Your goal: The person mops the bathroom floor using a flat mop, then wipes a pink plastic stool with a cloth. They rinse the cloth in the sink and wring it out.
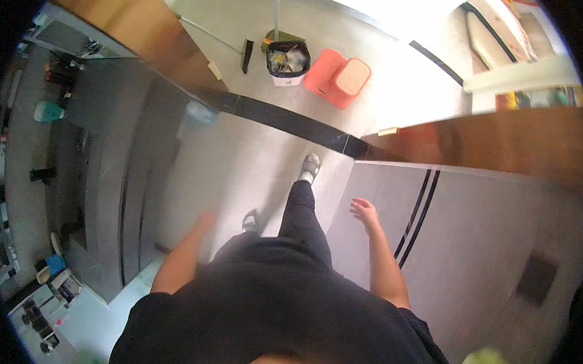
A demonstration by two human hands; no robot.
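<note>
My left hand [207, 220] hangs low at the left, blurred, over the pale floor; its fingers cannot be made out. At the right, my right hand [363, 210] is held beside the grey wall panel with two black stripes, fingers apart and nothing in them. Between the hands my legs in black trousers [300, 207] are mid-stride, with a sandal [310, 164] on the forward foot. Beyond a dark threshold strip [294, 120] stand a lined waste bin [288, 60] with rubbish in it and a coral plastic step stool [337, 79].
A broom [247, 56] and a green dustpan [296, 36] are by the bin. Wooden door frames flank the opening. Along the left runs a grey counter [113, 93] with a teal bottle [49, 112]. A blurred clear container [201, 112] lies near the threshold's left end.
</note>
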